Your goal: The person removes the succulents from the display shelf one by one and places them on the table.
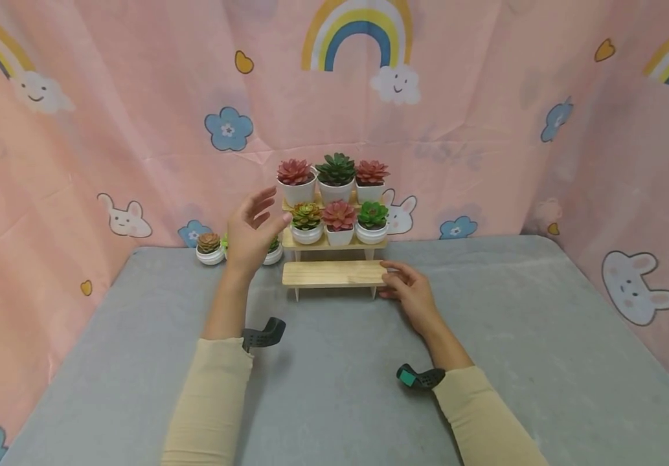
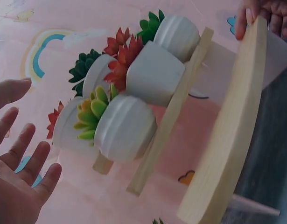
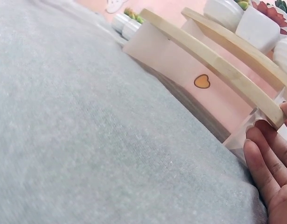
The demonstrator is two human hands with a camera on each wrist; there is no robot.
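Note:
A three-tier wooden display stand (image 1: 334,274) has potted succulents on its upper two tiers and a bare lowest board. At the right end of that board, my right hand (image 1: 411,296) grips the edge, thumb on top and fingers below beside the leg, as the right wrist view shows. My left hand (image 1: 249,234) is raised left of the stand with fingers spread, holding nothing. Nearest to it are a red succulent (image 1: 295,173) on the top tier and a yellow-green succulent (image 1: 307,216) on the middle one. A pink succulent (image 1: 339,215) and a green succulent (image 1: 373,215) complete the middle row.
Left of the stand, small potted succulents stand on the grey cloth-covered table (image 1: 334,388), among them a brownish succulent (image 1: 209,248); my left hand partly hides the others. A pink printed curtain (image 1: 165,129) hangs close behind.

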